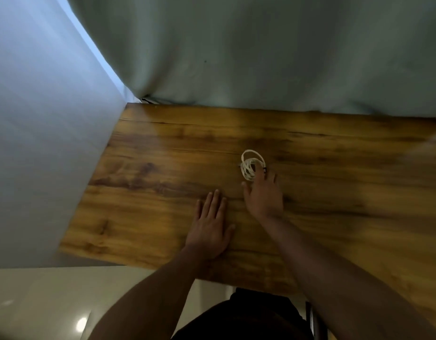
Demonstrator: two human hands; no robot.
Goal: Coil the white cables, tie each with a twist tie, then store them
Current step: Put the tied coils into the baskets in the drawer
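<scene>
**Coiled cable under the right fingertips, left hand flat on the table**

A coiled white cable (251, 166) lies on the wooden table (163, 168), a little right of the middle and well in from the far edge. A small dark twist tie (264, 170) shows at the coil's right side. The right hand (263, 196) reaches forward with fingers extended, their tips touching the near edge of the coil; the blur hides whether any finger hooks a loop. The left hand (211, 227) rests palm down on the table, fingers straight and close together, holding nothing, just beside the right wrist. A grey-green curtain (261, 52) hangs behind the table.
</scene>
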